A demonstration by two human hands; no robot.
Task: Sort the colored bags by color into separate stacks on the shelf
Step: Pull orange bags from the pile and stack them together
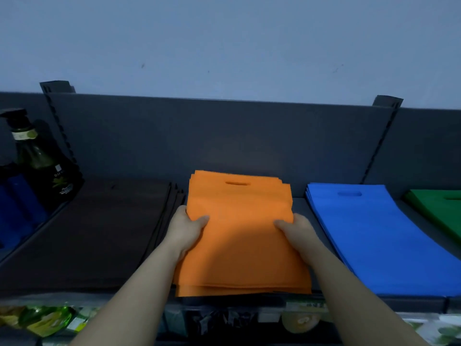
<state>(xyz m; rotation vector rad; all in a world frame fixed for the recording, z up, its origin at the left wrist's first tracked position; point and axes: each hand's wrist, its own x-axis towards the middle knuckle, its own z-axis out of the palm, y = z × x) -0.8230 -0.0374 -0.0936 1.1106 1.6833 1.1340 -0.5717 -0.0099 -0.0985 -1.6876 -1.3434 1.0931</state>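
1. The orange bags [239,233] at frame centre are plain bright orange.
2. The blue bags [374,240], to their right, are solid royal blue.
3. The green bags [441,208], at the right edge, are deep green.
4. The dark bags [87,233], at left, look blackish brown.
5. The shelf [224,136] is dark grey and the wall [224,41] pale blue-grey.
6. The bottle [37,156], at far left, is dark green with a pale label.

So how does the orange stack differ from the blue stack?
The orange stack is gripped at both sides by the left hand and right hand; the blue stack lies untouched. The orange stack's edges are uneven; the blue stack's look tidier. Both lie flat, handle slots toward the back.
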